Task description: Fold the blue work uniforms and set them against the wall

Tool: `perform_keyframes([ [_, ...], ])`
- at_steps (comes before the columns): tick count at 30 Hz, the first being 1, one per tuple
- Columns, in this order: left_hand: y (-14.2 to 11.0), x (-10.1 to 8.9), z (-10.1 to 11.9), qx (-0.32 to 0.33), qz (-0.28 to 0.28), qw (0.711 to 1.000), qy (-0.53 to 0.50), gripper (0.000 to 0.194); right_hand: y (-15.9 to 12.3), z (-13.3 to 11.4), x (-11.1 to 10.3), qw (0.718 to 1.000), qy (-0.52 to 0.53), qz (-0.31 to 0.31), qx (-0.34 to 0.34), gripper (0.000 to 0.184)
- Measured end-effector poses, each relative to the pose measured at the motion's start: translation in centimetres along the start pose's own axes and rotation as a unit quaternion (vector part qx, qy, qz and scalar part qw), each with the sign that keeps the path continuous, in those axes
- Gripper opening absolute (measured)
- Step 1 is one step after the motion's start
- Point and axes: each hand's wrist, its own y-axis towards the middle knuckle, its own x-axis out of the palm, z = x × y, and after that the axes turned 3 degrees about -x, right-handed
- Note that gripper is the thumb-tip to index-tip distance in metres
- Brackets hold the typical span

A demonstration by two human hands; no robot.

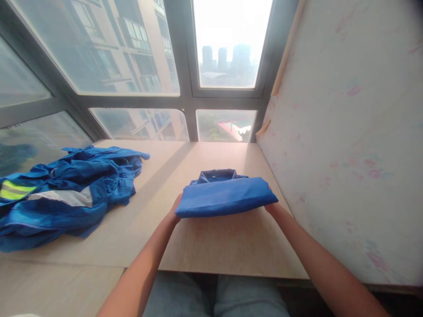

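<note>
A folded blue work jacket (224, 198) spans the gap between my two hands, its near edge raised off the wooden surface. Its collar (218, 175) shows at the far side, with a small label inside. My left hand (179, 208) grips the left end, and my right hand (271, 206) grips the right end from below. The cloth hides most of the fingers on both sides.
A crumpled blue garment (76, 189) with yellow-green and grey-white strips lies to the left on the pale wooden surface (231, 246). Windows (185, 53) stand behind, and a patterned wall (340, 154) bounds the right side. My legs (231, 297) are below the near edge.
</note>
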Motion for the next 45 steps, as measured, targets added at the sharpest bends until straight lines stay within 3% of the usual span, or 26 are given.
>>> perform_keyframes([
  [5,2.8,1.1,0.3,-0.132,0.005,0.991,-0.005,0.041,3.1,0.0,2.4,0.993,-0.037,-0.046,0.107,0.054],
  [11,1.8,1.7,-1.1,-0.103,0.104,0.988,0.050,0.044,1.6,1.2,3.1,0.990,-0.068,-0.038,0.115,0.058],
  [18,-3.0,3.8,-1.1,-0.007,0.254,0.952,0.169,0.047,-0.8,1.1,3.0,0.998,0.006,0.046,0.043,0.054],
  [20,-4.2,4.1,-1.1,-0.048,0.259,0.934,0.240,0.051,-1.2,0.7,3.2,0.997,-0.001,0.055,0.048,0.052],
  [23,-5.3,4.0,-1.0,-0.111,0.220,0.907,0.341,0.056,-1.5,-0.1,3.1,0.993,-0.064,0.026,0.092,0.048],
  [25,-5.4,3.6,-0.7,-0.097,0.201,0.895,0.385,0.057,-1.4,-0.9,2.8,0.989,-0.114,0.006,0.096,0.046],
  [27,-5.3,3.0,-0.3,-0.024,0.207,0.887,0.411,0.058,-1.3,-2.0,2.3,0.987,-0.156,0.011,0.039,0.046],
  [30,-4.5,2.4,0.6,0.106,0.214,0.870,0.432,0.058,-1.8,-4.6,1.7,0.976,-0.187,0.034,-0.106,0.047],
  [32,-3.9,2.8,1.0,0.132,0.207,0.860,0.448,0.057,-2.9,-6.6,2.1,0.962,-0.195,0.012,-0.191,0.047],
  [35,-3.0,4.0,0.5,0.104,0.165,0.865,0.462,0.055,-5.3,-8.5,4.3,0.932,-0.199,-0.075,-0.293,0.050],
  [37,-2.6,4.8,-0.5,0.092,0.136,0.879,0.449,0.052,-6.8,-8.6,6.2,0.920,-0.195,-0.114,-0.319,0.056],
  [40,-2.5,4.7,-2.3,0.115,0.129,0.901,0.397,0.048,-8.1,-7.7,8.2,0.925,-0.191,-0.113,-0.310,0.061],
  [45,-3.0,2.9,-4.3,0.131,0.190,0.942,0.242,0.044,-7.3,-6.6,8.7,0.927,-0.193,-0.090,-0.308,0.061],
])
